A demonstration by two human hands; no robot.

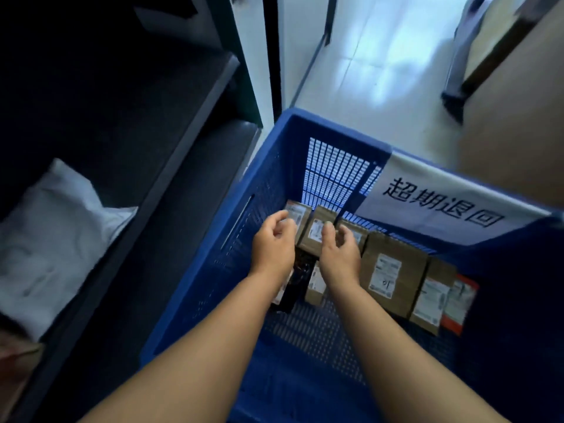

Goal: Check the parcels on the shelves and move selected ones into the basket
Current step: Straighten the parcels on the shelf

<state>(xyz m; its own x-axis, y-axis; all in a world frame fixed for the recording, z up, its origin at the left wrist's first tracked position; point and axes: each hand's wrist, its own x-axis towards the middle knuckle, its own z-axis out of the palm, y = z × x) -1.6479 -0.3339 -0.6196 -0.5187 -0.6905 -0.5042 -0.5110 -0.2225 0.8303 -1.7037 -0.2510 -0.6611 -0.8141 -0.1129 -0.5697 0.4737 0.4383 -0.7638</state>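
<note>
Both hands, left (272,246) and right (338,251), hang loosely curled over basket (274,154) parcels (393,271).

And there they were, 2 bare forearms over the blue basket (274,166): no sleeves, no gloves, left hand (273,248) and right hand (340,254) ringless.

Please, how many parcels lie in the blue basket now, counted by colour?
Brown parcels: 6
Black parcel: 1
Red and white parcel: 1
Total: 8 visible in the blue basket; the arms may hide more.
</note>
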